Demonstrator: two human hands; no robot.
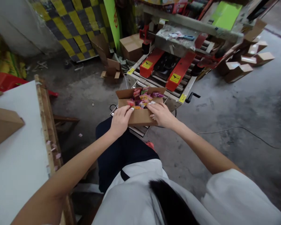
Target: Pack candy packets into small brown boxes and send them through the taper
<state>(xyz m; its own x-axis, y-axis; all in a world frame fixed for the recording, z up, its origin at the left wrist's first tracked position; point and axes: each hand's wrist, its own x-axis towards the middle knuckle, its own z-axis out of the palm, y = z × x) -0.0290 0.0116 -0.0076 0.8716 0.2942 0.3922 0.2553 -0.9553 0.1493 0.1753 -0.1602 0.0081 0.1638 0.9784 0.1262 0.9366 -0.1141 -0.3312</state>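
Note:
In the head view, an open cardboard box [142,117] stands at the end of a roller conveyor, in front of my body. It is filled with small colourful packets [145,97], mostly pink, purple and yellow. At the box's near left corner, my left hand [120,119] is closed over the cardboard edge, its thumb near the packets. My right hand [162,114] grips the near wall toward the right, fingers over the rim at the packets and thumb outside. What lies under the top packets is hidden.
Beyond the box is a box-sealing machine [175,78] with red plates and a black crank. A white table [18,175] with a wooden edge stands at left, bearing a cardboard piece [4,125]. Several cartons [241,67] lie right, and a cable [239,127] crosses the floor.

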